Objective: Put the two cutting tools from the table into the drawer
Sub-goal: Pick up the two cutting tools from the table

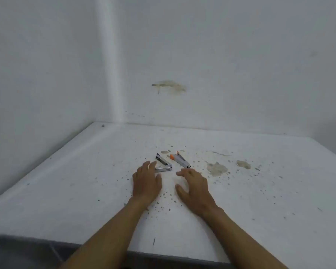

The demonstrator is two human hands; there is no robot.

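Two small cutting tools lie side by side on the white table (85,191). A silver metal tool (164,164) is spread in a V shape, and to its right lies a grey tool with an orange end (179,161). My left hand (146,182) rests flat just in front of the silver tool, fingertips touching its lower arm. My right hand (194,188) hovers with fingers spread just in front of the grey and orange tool, holding nothing. No drawer is in view.
The table sits in a corner, with white walls (221,55) at the back and left. Its top is speckled with grey flecks and brownish stains (216,168). The front edge (47,239) runs across the bottom, grey floor below.
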